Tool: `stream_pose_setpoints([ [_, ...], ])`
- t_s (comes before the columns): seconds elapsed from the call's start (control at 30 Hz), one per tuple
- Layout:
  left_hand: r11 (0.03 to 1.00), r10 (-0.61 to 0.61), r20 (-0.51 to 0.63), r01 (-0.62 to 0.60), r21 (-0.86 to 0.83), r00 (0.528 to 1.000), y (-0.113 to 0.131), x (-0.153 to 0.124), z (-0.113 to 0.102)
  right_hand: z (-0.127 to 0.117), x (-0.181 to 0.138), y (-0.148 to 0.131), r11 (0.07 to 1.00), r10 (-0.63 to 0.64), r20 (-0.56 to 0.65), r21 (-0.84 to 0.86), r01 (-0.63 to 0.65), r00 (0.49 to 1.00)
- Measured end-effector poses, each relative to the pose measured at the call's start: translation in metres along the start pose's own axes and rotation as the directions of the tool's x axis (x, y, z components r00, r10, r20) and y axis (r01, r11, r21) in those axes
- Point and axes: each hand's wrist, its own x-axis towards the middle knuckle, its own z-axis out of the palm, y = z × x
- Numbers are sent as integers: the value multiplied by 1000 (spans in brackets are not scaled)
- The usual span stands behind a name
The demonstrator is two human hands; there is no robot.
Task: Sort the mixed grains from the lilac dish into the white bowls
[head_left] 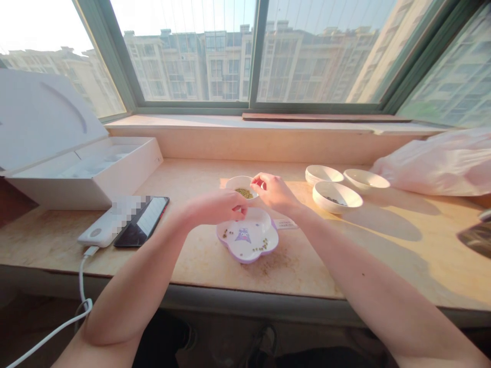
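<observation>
Nearest, the purple plate holds scattered green beans, tiny, light, hard (likely to roll). The left hand pinches above it; the right hand pinches over the small bowl; contents too small to tell. 2 fingertips suit them best.

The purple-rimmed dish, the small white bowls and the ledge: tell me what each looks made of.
Purple-rimmed dish: probably plastic or melamine, smooth, with a printed cartoon figure. Small white bowls: likely glazed ceramic or plastic; glossy, evenly white, too far to settle. Ledge: polished stone, perhaps marble, beige with faint mottling and a soft sheen.
</observation>
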Motion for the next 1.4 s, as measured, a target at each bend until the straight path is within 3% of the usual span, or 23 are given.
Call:
stream_pose_setpoints([
  [0.13,999,21,-226,-31,-43,974,-14,12,-1,-1,2,2,999,5,-5,-50,-6,1000],
  [0.37,998,-52,-499,32,-48,865,-32,32,15,-39,-15,-12,991,-14,288,-125,52,958],
  [0.5,996,-94,-552,77,-55,829,-42,41,23,-50,-27,-22,987,-1,498,-140,81,867],
  [0.6,994,-107,-563,93,-54,819,-48,48,28,-49,-33,-32,975,-7,649,-164,149,761],
  [0.67,993,-114,-578,99,-57,808,-50,51,30,-45,-37,-37,959,-18,720,-183,215,693],
  [0.73,992,-128,-595,107,-70,794,-49,53,31,-42,-40,-40,939,-16,750,-217,268,661],
  [1.07,991,-136,-641,93,-101,756,-46,56,30,-31,-50,-44,875,-31,735,-308,374,677],
  [1.3,990,-133,-546,138,-32,827,-58,62,37,-27,-56,-46,887,-52,719,-286,363,693],
  [1.4,990,-130,-552,137,-29,824,-61,62,37,-28,-56,-46,903,-58,719,-258,344,693],
])
